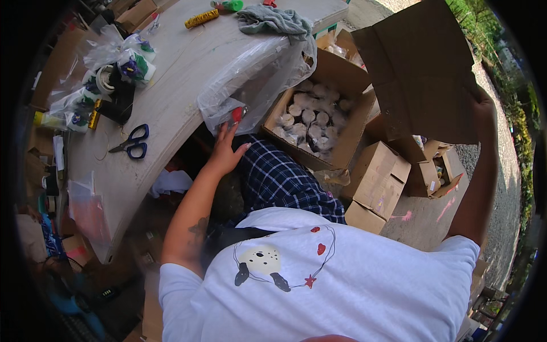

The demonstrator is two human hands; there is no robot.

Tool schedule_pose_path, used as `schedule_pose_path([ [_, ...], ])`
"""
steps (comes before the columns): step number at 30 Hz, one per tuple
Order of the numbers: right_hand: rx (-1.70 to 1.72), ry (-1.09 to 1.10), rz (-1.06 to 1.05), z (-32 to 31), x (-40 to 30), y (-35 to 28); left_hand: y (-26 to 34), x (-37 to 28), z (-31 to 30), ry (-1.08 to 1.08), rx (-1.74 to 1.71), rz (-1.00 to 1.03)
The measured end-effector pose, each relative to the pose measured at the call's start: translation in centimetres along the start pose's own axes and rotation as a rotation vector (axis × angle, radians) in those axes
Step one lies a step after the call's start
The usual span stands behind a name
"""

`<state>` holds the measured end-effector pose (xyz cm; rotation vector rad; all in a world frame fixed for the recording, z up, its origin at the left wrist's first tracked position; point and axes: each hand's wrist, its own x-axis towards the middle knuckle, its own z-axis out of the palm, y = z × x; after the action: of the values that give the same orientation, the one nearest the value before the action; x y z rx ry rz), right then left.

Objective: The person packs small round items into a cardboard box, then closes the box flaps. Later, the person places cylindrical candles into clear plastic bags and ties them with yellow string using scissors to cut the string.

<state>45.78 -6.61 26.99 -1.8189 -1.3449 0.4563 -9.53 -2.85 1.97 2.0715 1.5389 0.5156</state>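
Observation:
Raised at the right, my right hand (480, 100) grips the edge of a large flat piece of brown cardboard (423, 72). My left hand (228, 147), fingers spread, rests against a clear plastic bag (252, 92) hanging over the table's edge, beside a small red item (237, 114). Between the hands, an open cardboard box (363, 113) holds several pale, round-ended items (308, 116) in clear wrap. A grey-green cloth (273, 21) lies partly over the bag's upper end.
On the white table (171, 85) lie blue-handled scissors (136, 142), a gold thread spool (201, 19), a roll of tape (105, 79) and plastic-wrapped items with purple flowers (136, 64). A closed cardboard box (380, 175) and opened cartons (431, 177) stand on the ground at the right.

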Motion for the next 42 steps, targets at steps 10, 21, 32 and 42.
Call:
schedule_pose_path([
  [10, -0.768, -0.328, -0.026, 16.6, 6.0, -3.1, 0.4, -1.6, -0.5, 0.029, 0.014, -0.025],
  [21, -0.335, -0.504, 0.137, 17.9, 7.4, 1.8, 6.3, -1.4, 2.7, -0.044, 0.075, 0.410],
  [32, -0.586, -0.416, 0.088, 19.4, 7.2, 0.4, 5.1, -1.0, 4.4, -0.248, 0.164, 0.262],
  [42, 0.493, -0.425, 0.412, 19.1, 0.3, -0.8, 14.3, 6.0, 5.1, -0.086, -0.103, 0.262],
])
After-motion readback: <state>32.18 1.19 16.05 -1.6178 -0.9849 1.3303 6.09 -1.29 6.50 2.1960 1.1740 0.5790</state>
